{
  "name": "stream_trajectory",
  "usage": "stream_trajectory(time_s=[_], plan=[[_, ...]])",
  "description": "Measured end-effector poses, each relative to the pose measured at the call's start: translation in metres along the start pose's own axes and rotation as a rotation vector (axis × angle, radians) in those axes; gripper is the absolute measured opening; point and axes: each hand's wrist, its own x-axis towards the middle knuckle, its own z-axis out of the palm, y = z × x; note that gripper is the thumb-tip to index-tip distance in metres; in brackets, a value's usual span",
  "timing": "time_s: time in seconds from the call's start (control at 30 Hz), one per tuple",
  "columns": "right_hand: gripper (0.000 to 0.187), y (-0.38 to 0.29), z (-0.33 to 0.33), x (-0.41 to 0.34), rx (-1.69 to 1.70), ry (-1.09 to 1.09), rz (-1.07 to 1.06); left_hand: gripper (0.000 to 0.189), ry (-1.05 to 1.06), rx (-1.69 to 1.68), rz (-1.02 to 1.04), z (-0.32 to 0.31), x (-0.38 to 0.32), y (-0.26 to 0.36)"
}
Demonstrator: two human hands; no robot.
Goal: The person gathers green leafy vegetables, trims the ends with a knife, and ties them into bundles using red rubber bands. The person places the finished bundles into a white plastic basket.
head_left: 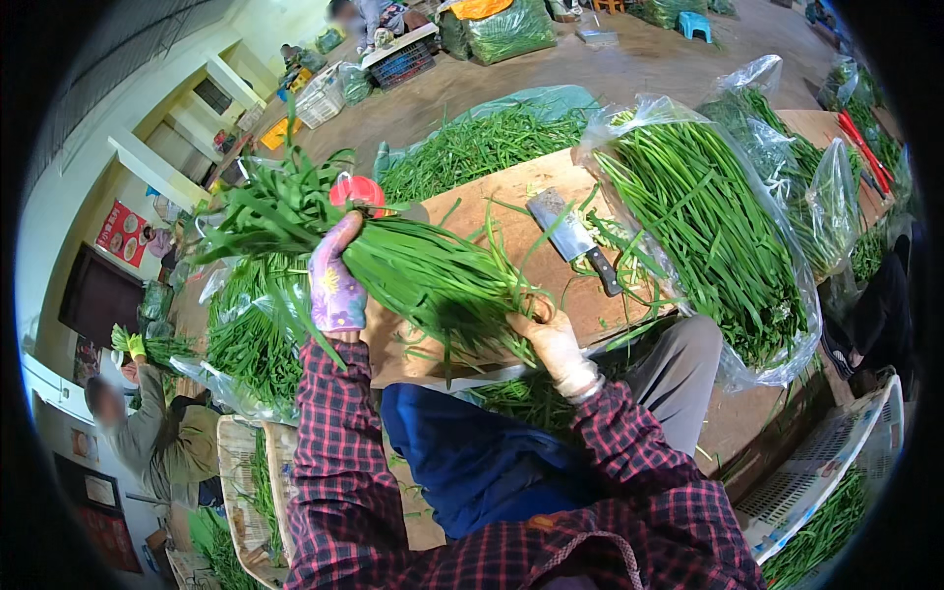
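My left hand (338,276), in a purple flowered glove, grips the leafy part of a bunch of garlic chives (428,273). At the stem end of the same bunch, the bare fingers of my right hand (557,343) are closed; white wrapping covers its palm and wrist. The bunch is held slantwise above a wooden board (479,188). A cleaver (575,240) with a black handle lies on the board beside cut stem ends (627,258). Right of it, an open clear plastic bag (807,324) holds many long green chives (708,228).
Loose greens (487,144) lie on green sheeting behind the board, near a red round container (358,193). White plastic crates stand at lower left (240,501) and lower right (818,472). A co-worker (158,435) handles greens at left. More bagged greens lie at upper right.
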Motion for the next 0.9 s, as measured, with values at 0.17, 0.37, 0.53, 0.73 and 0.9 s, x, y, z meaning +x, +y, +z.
stream_trajectory(time_s=[0.17, 0.37, 0.53, 0.73, 0.9], plan=[[0.025, -0.018, 0.012, -0.036, 0.321, -0.033, 0.178, 0.029, 0.029, -0.194, 0.047, -0.034, -0.019, 0.015], [0.026, -0.038, -0.004, -0.067, 0.265, -0.256, 0.284, 0.024, 0.124, -0.254, 0.22, -0.079, -0.046, 0.015], [0.029, 0.007, -0.047, -0.094, -0.748, -0.093, 0.187, 0.013, 0.181, -0.438, 0.213, -0.067, -0.071, -0.001], [0.042, -0.002, -0.083, -0.101, -1.547, -0.339, 0.186, 0.013, 0.01, -0.505, 0.265, -0.085, -0.092, 0.015], [0.048, -0.06, 0.006, -0.055, -0.89, -0.165, -0.218, 0.016, -0.05, -0.502, 0.29, -0.091, -0.111, 0.004]])
